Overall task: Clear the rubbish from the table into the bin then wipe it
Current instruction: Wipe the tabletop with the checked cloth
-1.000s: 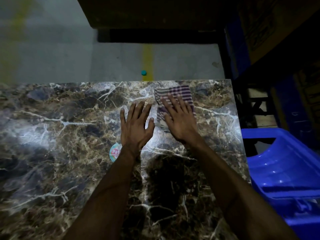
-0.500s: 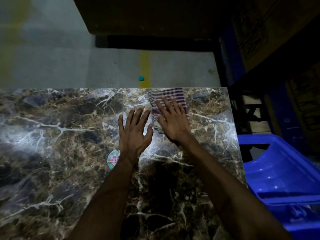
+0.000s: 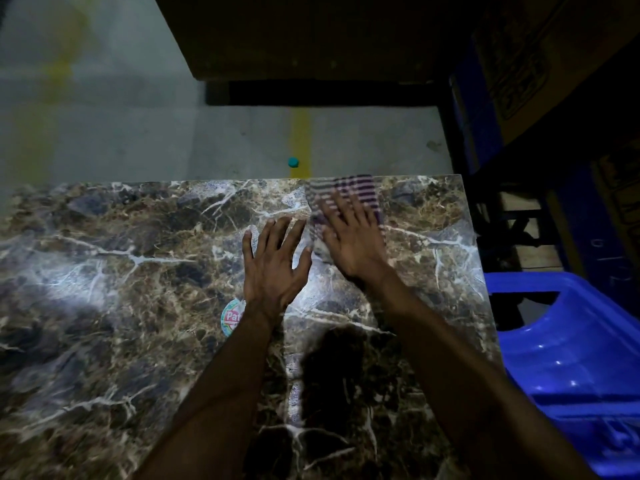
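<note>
A dim warehouse or storeroom: yellow-lined concrete floor [image 3: 138,133] beyond the marble-patterned table [image 3: 104,271], stacked cardboard cartons [image 3: 519,64] and blue crate [image 3: 571,358] beside it.

The striped purple-and-white cloth [image 3: 346,195] lies flat on the marble-pattern table [image 3: 121,271], at its far edge near the right corner. My palm covers its near part; it looks blurred.
</note>
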Action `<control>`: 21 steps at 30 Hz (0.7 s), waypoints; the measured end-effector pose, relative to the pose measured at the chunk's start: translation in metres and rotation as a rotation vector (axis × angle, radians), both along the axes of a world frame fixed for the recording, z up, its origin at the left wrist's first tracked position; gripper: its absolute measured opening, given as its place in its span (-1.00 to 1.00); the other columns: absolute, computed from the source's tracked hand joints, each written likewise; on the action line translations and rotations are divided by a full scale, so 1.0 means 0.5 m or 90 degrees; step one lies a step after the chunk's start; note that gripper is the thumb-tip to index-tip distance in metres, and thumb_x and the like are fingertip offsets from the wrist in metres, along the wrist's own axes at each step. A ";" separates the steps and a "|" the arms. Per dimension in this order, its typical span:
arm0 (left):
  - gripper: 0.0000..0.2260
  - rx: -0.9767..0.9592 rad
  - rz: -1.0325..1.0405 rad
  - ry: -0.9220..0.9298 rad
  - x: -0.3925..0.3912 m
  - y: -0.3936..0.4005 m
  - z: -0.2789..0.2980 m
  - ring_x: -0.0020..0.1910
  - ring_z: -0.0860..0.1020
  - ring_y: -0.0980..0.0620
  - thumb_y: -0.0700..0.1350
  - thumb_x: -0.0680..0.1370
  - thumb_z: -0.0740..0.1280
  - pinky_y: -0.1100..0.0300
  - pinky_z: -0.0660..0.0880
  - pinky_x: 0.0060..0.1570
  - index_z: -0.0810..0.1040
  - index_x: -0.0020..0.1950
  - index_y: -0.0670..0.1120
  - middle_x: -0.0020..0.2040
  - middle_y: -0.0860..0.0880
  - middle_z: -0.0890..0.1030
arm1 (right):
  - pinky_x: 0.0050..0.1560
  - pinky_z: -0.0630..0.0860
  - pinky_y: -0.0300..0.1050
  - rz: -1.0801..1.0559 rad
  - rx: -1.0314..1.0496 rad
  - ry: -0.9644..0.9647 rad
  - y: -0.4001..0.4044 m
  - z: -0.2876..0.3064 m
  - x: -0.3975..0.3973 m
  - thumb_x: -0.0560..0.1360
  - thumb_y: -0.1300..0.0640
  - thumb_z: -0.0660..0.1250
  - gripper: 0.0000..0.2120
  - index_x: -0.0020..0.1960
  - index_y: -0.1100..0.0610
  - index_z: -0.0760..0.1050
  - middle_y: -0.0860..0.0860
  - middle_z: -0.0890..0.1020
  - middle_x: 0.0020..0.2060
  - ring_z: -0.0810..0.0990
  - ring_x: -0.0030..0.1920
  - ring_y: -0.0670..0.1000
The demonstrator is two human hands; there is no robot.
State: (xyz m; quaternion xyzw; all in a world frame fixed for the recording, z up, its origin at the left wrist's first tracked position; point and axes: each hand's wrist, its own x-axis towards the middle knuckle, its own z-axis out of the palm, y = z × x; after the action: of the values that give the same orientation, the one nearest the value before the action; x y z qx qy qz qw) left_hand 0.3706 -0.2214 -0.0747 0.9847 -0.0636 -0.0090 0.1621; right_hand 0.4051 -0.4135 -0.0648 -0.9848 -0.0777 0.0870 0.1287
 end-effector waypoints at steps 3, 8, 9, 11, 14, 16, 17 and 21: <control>-0.50 0.000 -0.001 0.003 -0.001 -0.002 0.000 0.62 0.16 -0.02 0.23 0.70 0.12 -0.26 -0.05 0.59 0.20 0.64 0.21 0.62 0.08 0.26 | 0.64 -0.14 0.14 0.000 0.001 0.011 -0.065 0.003 -0.062 0.69 -0.23 -0.25 -0.41 0.69 -0.13 -0.09 -0.02 -0.08 0.69 -0.18 0.67 0.08; -0.52 -0.007 -0.001 0.007 0.000 -0.003 0.003 0.62 0.15 -0.02 0.23 0.69 0.12 -0.26 -0.07 0.59 0.23 0.62 0.21 0.61 0.08 0.25 | 0.64 -0.11 0.18 -0.135 -0.021 0.001 -0.167 0.010 -0.013 0.65 -0.28 -0.29 -0.37 0.69 -0.15 -0.11 -0.01 -0.04 0.69 -0.13 0.67 0.12; -0.52 -0.012 -0.001 0.006 0.001 -0.006 0.004 0.60 0.18 -0.03 0.21 0.68 0.13 -0.27 -0.08 0.59 0.26 0.60 0.20 0.59 0.07 0.27 | 0.64 -0.13 0.19 -0.159 -0.017 0.013 -0.164 0.011 0.017 0.64 -0.28 -0.29 -0.35 0.69 -0.14 -0.14 0.00 -0.07 0.69 -0.16 0.67 0.13; -0.56 -0.043 0.019 0.000 0.004 -0.020 0.008 0.53 0.26 -0.05 0.16 0.64 0.20 -0.32 -0.07 0.57 0.35 0.52 0.16 0.48 0.02 0.33 | 0.64 -0.16 0.20 -0.177 -0.008 0.039 -0.134 0.018 0.061 0.62 -0.28 -0.32 -0.33 0.69 -0.12 -0.19 0.03 -0.11 0.69 -0.21 0.67 0.16; -0.65 -0.071 0.105 -0.021 0.022 -0.071 0.016 0.35 0.33 -0.13 0.12 0.56 0.29 -0.42 -0.04 0.51 0.42 0.31 0.06 0.25 -0.05 0.37 | 0.64 -0.13 0.19 -0.103 0.001 0.028 -0.076 0.021 0.029 0.64 -0.25 -0.30 -0.35 0.69 -0.10 -0.14 0.04 -0.07 0.69 -0.15 0.67 0.17; -0.67 -0.056 0.169 -0.028 0.042 -0.106 0.015 0.29 0.36 -0.18 0.14 0.55 0.28 -0.46 0.00 0.47 0.41 0.24 0.03 0.21 -0.08 0.38 | 0.63 -0.11 0.13 -0.032 0.004 0.013 -0.083 0.011 -0.041 0.66 -0.23 -0.23 -0.38 0.69 -0.12 -0.07 0.00 -0.03 0.69 -0.09 0.67 0.14; -0.66 -0.043 0.194 -0.026 0.050 -0.117 0.013 0.29 0.37 -0.19 0.16 0.56 0.26 -0.48 0.02 0.45 0.41 0.24 0.02 0.23 -0.09 0.40 | 0.62 -0.11 0.10 -0.017 0.005 0.007 -0.101 0.004 -0.072 0.68 -0.22 -0.18 -0.42 0.69 -0.15 -0.05 -0.03 -0.01 0.69 -0.07 0.67 0.12; -0.57 -0.012 0.220 0.007 0.059 -0.138 -0.001 0.43 0.33 -0.20 0.20 0.60 0.13 -0.54 -0.04 0.42 0.40 0.39 0.04 0.45 -0.12 0.39 | 0.61 0.03 0.16 -0.093 0.000 -0.008 -0.205 -0.008 -0.102 0.69 -0.21 -0.10 -0.43 0.68 -0.15 0.03 -0.02 0.09 0.67 0.03 0.66 0.14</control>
State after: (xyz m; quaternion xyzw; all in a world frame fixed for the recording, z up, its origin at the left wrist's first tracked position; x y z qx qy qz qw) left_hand 0.4000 -0.2904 -0.0753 0.9793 0.1077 0.0141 0.1705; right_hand 0.3539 -0.5161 -0.0689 -0.9884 -0.0061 0.0709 0.1342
